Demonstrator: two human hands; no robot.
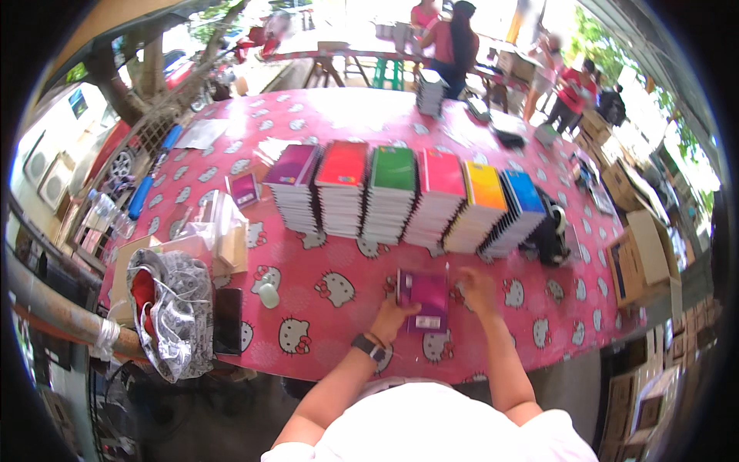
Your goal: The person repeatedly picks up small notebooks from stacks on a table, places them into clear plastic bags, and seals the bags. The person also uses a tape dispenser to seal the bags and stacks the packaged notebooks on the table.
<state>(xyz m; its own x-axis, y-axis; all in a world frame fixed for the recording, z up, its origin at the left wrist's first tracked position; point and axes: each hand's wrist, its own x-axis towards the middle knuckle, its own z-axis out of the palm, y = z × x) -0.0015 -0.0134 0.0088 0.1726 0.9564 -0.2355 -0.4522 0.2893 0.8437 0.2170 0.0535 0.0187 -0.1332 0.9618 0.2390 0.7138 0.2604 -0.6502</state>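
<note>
L hand (394, 314) grips purple notebook (426, 296) by its L edge, thumb on cover; it's on the surface (481, 350), directly in front of pink stack (441, 185). R hand (479, 291) also in front of pink stack, a bit R, fingers half curled, can't tell if holding anything. Notebook's prob light, semi-stiff, cover maybe slick, corners may crease; best hold = side edges w/ thumb on top
</note>
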